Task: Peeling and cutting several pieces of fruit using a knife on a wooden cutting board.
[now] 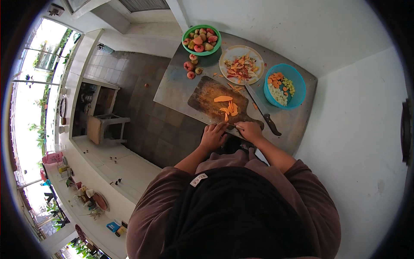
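My left hand (214, 137) is at the near edge of a worn wooden cutting board (202, 95), its fingers bent together. Beside it, my right hand (251, 131) is closed close to the board's handle. A small thin thing shows between the two hands, too small to name. On the board lie carrot slices (223, 99) and a loose group of carrot strips (233, 108). A knife (271, 123) with a dark handle rests on the table, right of the board, apart from my right hand.
On the metal table (170, 88) stand a green basket of red rose apples (184, 48), a plate of peelings (222, 60) and a blue bowl of diced vegetables (302, 93). Several loose rose apples (189, 66) lie nearby. White walls (358, 86) border the right; a stool (95, 129) stands left.
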`<state>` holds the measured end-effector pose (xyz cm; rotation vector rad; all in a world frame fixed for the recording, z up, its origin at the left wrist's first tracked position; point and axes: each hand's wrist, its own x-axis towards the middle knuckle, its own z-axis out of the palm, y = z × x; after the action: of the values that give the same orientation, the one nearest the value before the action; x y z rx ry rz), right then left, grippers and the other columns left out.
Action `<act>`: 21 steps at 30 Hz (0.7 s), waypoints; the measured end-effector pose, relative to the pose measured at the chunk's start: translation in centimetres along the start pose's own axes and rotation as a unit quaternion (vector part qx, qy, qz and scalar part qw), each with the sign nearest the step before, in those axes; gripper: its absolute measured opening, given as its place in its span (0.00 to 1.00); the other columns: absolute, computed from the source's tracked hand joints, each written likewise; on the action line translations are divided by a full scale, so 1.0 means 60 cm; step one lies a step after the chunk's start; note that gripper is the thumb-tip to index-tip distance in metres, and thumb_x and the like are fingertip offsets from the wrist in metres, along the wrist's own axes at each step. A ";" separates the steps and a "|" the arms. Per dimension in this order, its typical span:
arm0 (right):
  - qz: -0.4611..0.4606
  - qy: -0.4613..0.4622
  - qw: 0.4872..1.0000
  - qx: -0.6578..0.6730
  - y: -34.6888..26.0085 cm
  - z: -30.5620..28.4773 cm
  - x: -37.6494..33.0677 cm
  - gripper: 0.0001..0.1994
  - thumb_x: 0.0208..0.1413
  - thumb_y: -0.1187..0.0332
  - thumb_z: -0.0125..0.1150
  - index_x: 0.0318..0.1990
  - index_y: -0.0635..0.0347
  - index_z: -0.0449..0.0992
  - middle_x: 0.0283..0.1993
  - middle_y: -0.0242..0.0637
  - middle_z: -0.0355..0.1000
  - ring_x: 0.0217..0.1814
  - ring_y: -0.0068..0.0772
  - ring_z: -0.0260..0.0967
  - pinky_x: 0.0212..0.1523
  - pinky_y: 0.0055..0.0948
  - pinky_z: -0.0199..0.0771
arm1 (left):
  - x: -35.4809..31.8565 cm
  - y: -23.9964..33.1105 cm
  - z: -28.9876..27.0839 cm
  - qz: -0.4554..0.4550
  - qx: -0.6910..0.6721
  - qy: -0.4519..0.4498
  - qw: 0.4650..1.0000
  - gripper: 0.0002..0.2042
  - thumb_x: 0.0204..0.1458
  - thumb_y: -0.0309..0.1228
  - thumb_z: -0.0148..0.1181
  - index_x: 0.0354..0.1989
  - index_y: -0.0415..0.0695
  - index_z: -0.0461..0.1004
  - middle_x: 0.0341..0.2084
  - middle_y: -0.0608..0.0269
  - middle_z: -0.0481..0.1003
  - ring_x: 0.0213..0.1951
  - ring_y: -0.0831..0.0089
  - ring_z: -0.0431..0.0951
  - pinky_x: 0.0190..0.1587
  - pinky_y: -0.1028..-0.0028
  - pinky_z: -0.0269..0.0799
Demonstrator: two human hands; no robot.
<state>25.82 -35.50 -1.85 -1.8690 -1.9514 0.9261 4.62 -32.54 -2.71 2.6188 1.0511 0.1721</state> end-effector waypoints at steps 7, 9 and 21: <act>-0.017 0.119 0.991 0.063 0.030 -0.012 0.014 0.10 0.52 0.61 0.51 0.35 0.54 0.74 0.29 0.42 0.72 0.32 0.47 0.69 0.31 0.40 0.68 | 0.019 -0.014 -0.010 -0.041 -0.063 0.055 0.996 0.17 0.47 0.37 0.54 0.48 0.51 0.70 0.44 0.65 0.69 0.45 0.64 0.68 0.47 0.65 0.61; 0.035 0.141 0.987 0.072 0.050 -0.030 0.022 0.10 0.53 0.61 0.50 0.36 0.56 0.73 0.29 0.43 0.72 0.33 0.47 0.69 0.31 0.40 0.67 | 0.034 -0.017 -0.010 -0.077 -0.089 0.072 0.990 0.15 0.47 0.37 0.55 0.44 0.50 0.72 0.39 0.65 0.72 0.40 0.66 0.71 0.44 0.66 0.64; 0.022 0.084 0.989 0.120 -0.004 0.034 -0.016 0.13 0.57 0.65 0.43 0.46 0.63 0.61 0.36 0.51 0.71 0.38 0.54 0.68 0.35 0.45 0.67 | 0.086 0.019 0.009 -0.318 -0.230 0.118 0.912 0.12 0.44 0.39 0.60 0.35 0.47 0.76 0.27 0.62 0.77 0.31 0.65 0.78 0.33 0.71 0.71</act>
<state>24.51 -36.94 -3.02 -1.7938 -1.6291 0.9372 9.20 -29.87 -2.89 1.7663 1.6501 0.5162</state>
